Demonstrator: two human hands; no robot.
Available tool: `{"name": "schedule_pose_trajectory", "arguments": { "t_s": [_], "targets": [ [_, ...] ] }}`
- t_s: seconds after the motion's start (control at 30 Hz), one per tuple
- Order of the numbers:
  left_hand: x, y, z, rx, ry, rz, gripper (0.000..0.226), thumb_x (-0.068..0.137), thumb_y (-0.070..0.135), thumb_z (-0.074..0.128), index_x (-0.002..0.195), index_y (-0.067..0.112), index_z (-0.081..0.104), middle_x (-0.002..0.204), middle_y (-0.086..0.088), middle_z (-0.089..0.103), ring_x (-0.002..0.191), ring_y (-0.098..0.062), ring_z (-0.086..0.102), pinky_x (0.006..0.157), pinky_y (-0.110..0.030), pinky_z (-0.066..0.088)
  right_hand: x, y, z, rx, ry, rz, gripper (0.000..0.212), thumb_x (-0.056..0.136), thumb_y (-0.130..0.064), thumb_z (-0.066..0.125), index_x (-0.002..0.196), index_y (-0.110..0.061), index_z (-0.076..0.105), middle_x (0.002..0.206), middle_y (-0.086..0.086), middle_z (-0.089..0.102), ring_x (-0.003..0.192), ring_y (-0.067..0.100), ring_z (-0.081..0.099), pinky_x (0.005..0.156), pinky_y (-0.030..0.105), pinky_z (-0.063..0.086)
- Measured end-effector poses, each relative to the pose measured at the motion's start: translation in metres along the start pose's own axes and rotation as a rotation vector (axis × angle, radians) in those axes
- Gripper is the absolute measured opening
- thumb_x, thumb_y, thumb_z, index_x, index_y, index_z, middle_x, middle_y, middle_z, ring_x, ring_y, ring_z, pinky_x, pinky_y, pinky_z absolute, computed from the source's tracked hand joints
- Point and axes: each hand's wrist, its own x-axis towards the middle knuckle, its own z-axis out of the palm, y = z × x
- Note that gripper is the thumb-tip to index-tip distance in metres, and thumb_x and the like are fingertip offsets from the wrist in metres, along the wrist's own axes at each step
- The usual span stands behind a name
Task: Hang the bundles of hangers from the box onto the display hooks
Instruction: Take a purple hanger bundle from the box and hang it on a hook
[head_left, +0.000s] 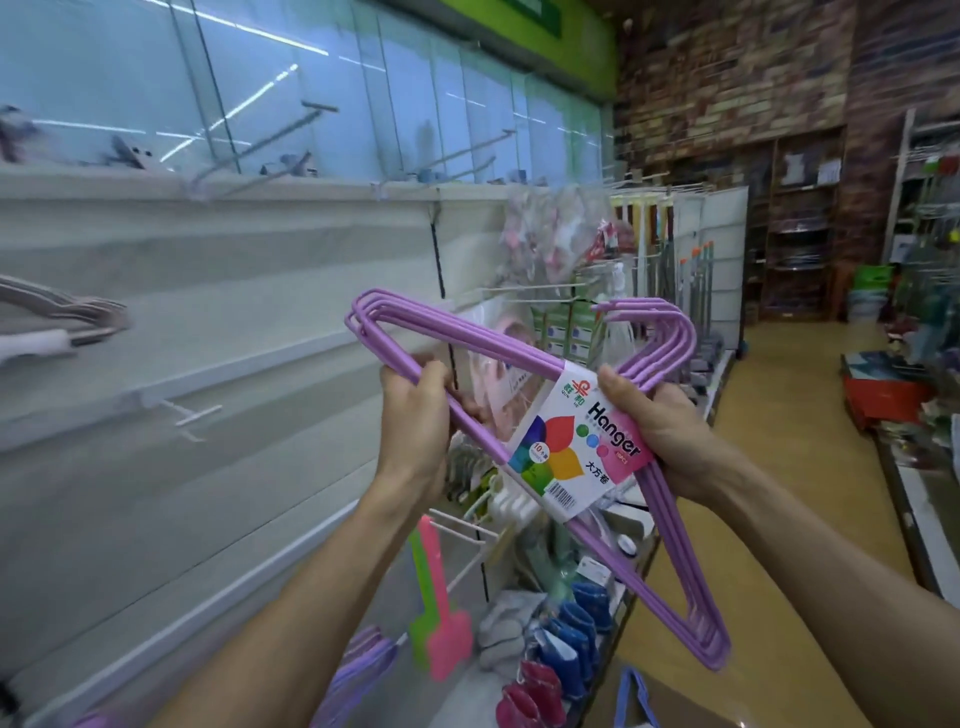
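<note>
Both hands, left hand (415, 410) and right hand (660, 431), grip the bundle of purple wire hangers (519, 364) mid-air, right of the white display hook (192, 413). Best turn the curved tops leftward, then slide on.

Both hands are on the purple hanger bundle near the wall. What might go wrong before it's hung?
1. The hanger bundle is held tilted, its hooks pointing away from the wall hook, so it may miss or catch.
2. The right hand grips across the paper label, which might crumple or tear.
3. The left hand holds only one rod, so the bundle could swing.
</note>
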Motion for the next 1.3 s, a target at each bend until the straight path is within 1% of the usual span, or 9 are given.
{"name": "schedule_pose_trajectory", "arguments": {
  "t_s": [0.23,0.37,0.47,0.57,0.67,0.77,1.07,1.2,1.3],
  "targets": [
    [-0.024,0.038,-0.036,0.128,0.095,0.047,0.018,0.093,0.001,0.040,0.104,0.015,0.036,0.057,-0.001,0.049,0.052,-0.016,0.057,0.068,-0.050,0.058,0.002,-0.014,0.039,-0.020,-0.126,0.023,0.041,0.073,-0.039,0.068,0.093,-0.003,0.065,0.091,0.022,0.074,0.069,0.028,0.073,0.065,0.040,0.061],
    [-0.039,0.055,-0.059,0.208,0.189,0.088,0.018,0.093,0.002,0.040,0.106,0.015,0.037,0.063,-0.004,0.048,0.054,-0.018,0.058,0.070,-0.055,0.059,0.009,-0.011,0.065,-0.014,-0.234,0.023,0.072,0.051,-0.057,0.087,0.093,-0.002,0.066,0.092,0.023,0.074,0.071,0.030,0.074,0.060,0.036,0.062],
    [-0.053,0.071,-0.075,0.256,0.258,0.112,0.018,0.095,0.002,0.040,0.108,0.013,0.038,0.065,-0.008,0.048,0.054,-0.019,0.059,0.070,-0.055,0.059,0.010,-0.010,0.086,0.012,-0.329,0.042,0.069,0.054,-0.053,0.086,0.095,-0.001,0.064,0.090,0.021,0.075,0.070,0.029,0.074,0.058,0.034,0.061],
    [-0.069,0.085,-0.089,0.282,0.326,0.123,0.021,0.095,0.001,0.039,0.115,0.009,0.038,0.068,-0.011,0.049,0.055,-0.020,0.060,0.070,-0.053,0.060,0.010,-0.012,0.107,-0.012,-0.415,0.046,0.088,0.042,-0.062,0.090,0.099,-0.001,0.063,0.095,0.024,0.073,0.077,0.034,0.074,0.064,0.040,0.062],
    [-0.087,0.098,-0.103,0.287,0.396,0.146,0.022,0.095,0.000,0.039,0.113,0.014,0.037,0.070,-0.011,0.049,0.055,-0.019,0.060,0.070,-0.052,0.060,0.006,-0.014,0.129,-0.023,-0.504,0.045,0.067,0.058,-0.056,0.084,0.094,-0.003,0.065,0.093,0.023,0.074,0.075,0.033,0.073,0.067,0.044,0.062],
    [-0.104,0.109,-0.117,0.307,0.477,0.154,0.020,0.095,0.000,0.039,0.110,0.013,0.037,0.072,-0.010,0.048,0.055,-0.019,0.060,0.069,-0.051,0.060,-0.003,-0.015,0.152,0.010,-0.561,0.058,0.039,0.076,-0.037,0.066,0.093,-0.001,0.063,0.084,0.018,0.075,0.064,0.026,0.073,0.054,0.034,0.060],
    [-0.162,0.140,-0.157,0.415,0.681,0.152,0.023,0.095,0.000,0.039,0.118,-0.001,0.040,0.061,-0.007,0.056,0.056,-0.022,0.066,0.070,-0.049,0.061,-0.031,-0.002,0.218,0.039,-0.749,0.100,0.036,0.076,-0.036,0.064,0.092,-0.004,0.063,0.082,0.013,0.076,0.067,0.024,0.074,0.059,0.031,0.061],
    [-0.195,0.156,-0.174,0.494,0.791,0.132,0.017,0.096,0.002,0.040,0.085,-0.003,0.053,0.063,-0.014,0.067,0.063,-0.029,0.070,0.072,-0.050,0.059,-0.047,0.003,0.252,0.026,-0.847,0.103,0.042,0.077,-0.039,0.064,0.098,-0.002,0.063,0.087,0.014,0.076,0.072,0.026,0.075,0.062,0.031,0.061],
    [-0.218,0.168,-0.191,0.527,0.910,0.125,0.017,0.096,0.006,0.043,0.088,-0.004,0.054,0.063,-0.007,0.067,0.067,-0.026,0.069,0.072,-0.046,0.059,-0.062,0.007,0.279,0.032,-0.914,0.098,0.045,0.077,-0.040,0.065,0.101,-0.001,0.063,0.090,0.016,0.076,0.077,0.029,0.075,0.066,0.034,0.062]
  ]
}}
